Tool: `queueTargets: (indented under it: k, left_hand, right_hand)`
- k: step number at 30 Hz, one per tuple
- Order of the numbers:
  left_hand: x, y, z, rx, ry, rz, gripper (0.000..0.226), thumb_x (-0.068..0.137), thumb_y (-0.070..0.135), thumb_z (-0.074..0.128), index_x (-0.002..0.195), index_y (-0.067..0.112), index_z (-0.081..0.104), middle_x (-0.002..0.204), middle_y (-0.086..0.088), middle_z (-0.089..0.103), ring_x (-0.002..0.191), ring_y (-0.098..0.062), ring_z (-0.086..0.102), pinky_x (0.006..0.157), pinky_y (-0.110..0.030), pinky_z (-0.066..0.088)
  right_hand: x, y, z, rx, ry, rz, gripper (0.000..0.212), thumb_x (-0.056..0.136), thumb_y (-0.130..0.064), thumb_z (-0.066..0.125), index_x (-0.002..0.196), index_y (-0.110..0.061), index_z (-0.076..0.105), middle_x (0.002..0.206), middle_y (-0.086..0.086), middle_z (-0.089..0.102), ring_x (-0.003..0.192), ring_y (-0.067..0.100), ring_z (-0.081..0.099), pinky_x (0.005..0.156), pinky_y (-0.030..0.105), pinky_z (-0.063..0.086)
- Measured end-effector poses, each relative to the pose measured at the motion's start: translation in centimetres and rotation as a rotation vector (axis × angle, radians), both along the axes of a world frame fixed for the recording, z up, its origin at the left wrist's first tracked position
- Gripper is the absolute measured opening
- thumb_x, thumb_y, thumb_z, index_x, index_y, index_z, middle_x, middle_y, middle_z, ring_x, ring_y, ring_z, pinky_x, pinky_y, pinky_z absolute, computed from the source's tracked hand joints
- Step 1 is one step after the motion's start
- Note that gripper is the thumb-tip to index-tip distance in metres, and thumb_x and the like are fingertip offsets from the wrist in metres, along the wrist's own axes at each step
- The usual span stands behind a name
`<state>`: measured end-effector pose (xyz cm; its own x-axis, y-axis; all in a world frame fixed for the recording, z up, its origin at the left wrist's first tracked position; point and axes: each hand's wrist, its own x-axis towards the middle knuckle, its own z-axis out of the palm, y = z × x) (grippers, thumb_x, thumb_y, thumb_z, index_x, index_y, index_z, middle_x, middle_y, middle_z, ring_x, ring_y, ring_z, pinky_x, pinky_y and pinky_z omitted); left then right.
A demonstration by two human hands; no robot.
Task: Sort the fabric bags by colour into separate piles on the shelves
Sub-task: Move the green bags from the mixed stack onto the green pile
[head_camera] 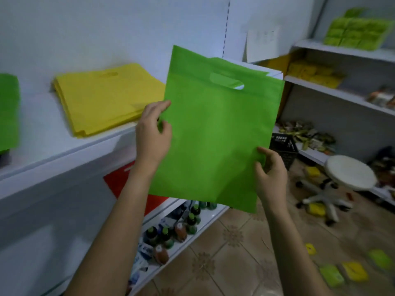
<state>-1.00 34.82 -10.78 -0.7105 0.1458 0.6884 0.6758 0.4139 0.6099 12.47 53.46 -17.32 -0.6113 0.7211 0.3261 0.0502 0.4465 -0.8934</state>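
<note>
Currently faces the white shelf running across the left of the frame. Holds 1 green bag upright at centre frame, handle slot on top, long axis near vertical, slightly tilted. Finds the yellow pile just left of it and the green pile at the far left edge, so probably calls for a leftward carry, with the left hand nearer. Pinches the bag's left edge with that hand, the lower right edge with the right hand.
</note>
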Motion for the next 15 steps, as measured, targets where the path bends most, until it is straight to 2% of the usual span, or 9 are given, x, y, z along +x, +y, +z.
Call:
queueTargets:
  k: [2, 4, 8, 11, 13, 15]
  left_hand:
    - [0.7, 3.2, -1.5, 0.002, -0.032, -0.042, 0.044, 0.080, -0.011, 0.044, 0.120, 0.002, 0.057, 0.122, -0.014, 0.056, 0.111, -0.014, 0.048, 0.095, -0.031, 0.041]
    - [1.5, 6.1, -3.0, -0.002, -0.063, -0.078, 0.044, 0.081, -0.011, 0.044, 0.121, 0.002, 0.057, 0.123, -0.014, 0.056, 0.109, -0.009, 0.045, 0.095, -0.030, 0.041]
    - [2.0, 11.1, -4.8, 0.010, -0.065, -0.139, 0.043, 0.080, -0.009, 0.043, 0.120, 0.000, 0.058, 0.119, -0.016, 0.058, 0.106, -0.004, 0.045, 0.091, -0.023, 0.038]
    - [1.3, 14.2, -4.7, -0.005, -0.093, -0.185, 0.043, 0.082, -0.012, 0.043, 0.121, 0.000, 0.057, 0.118, -0.015, 0.057, 0.109, -0.014, 0.050, 0.091, -0.023, 0.038]
    - [0.2, 16.1, -4.3, -0.014, -0.116, -0.192, 0.043, 0.084, -0.013, 0.043, 0.122, 0.002, 0.056, 0.121, -0.013, 0.056, 0.110, -0.012, 0.048, 0.093, -0.020, 0.037]
    - [-1.4, 17.9, -3.7, -0.001, -0.125, -0.181, 0.042, 0.086, -0.012, 0.043, 0.124, 0.003, 0.055, 0.125, -0.011, 0.055, 0.112, -0.008, 0.044, 0.096, -0.018, 0.035]
  right_hand:
    - [1.3, 2.8, -0.4, -0.021, -0.039, -0.018, 0.036, 0.090, 0.000, 0.049, 0.124, -0.011, 0.053, 0.111, -0.004, 0.050, 0.099, 0.008, 0.047, 0.080, 0.022, 0.041]
    - [2.7, 5.4, -0.8, -0.027, -0.079, -0.031, 0.039, 0.091, 0.000, 0.049, 0.128, -0.013, 0.051, 0.120, -0.003, 0.050, 0.105, 0.006, 0.046, 0.088, 0.027, 0.045]
    - [4.5, 10.0, -1.1, -0.001, -0.100, -0.078, 0.045, 0.089, 0.005, 0.048, 0.130, -0.012, 0.049, 0.129, 0.001, 0.049, 0.115, 0.006, 0.042, 0.102, 0.035, 0.041]
    - [4.2, 12.3, -1.5, -0.010, -0.103, -0.108, 0.047, 0.089, 0.007, 0.047, 0.131, -0.012, 0.049, 0.132, 0.002, 0.049, 0.119, 0.010, 0.044, 0.102, 0.035, 0.041]
    - [3.2, 13.6, -1.5, 0.003, -0.105, -0.106, 0.047, 0.089, 0.006, 0.047, 0.132, -0.013, 0.048, 0.132, 0.001, 0.048, 0.116, 0.006, 0.042, 0.098, 0.026, 0.039]
    - [1.8, 15.2, -1.3, 0.021, -0.100, -0.105, 0.047, 0.089, 0.006, 0.047, 0.132, -0.013, 0.048, 0.131, 0.000, 0.048, 0.113, 0.004, 0.041, 0.095, 0.026, 0.040]
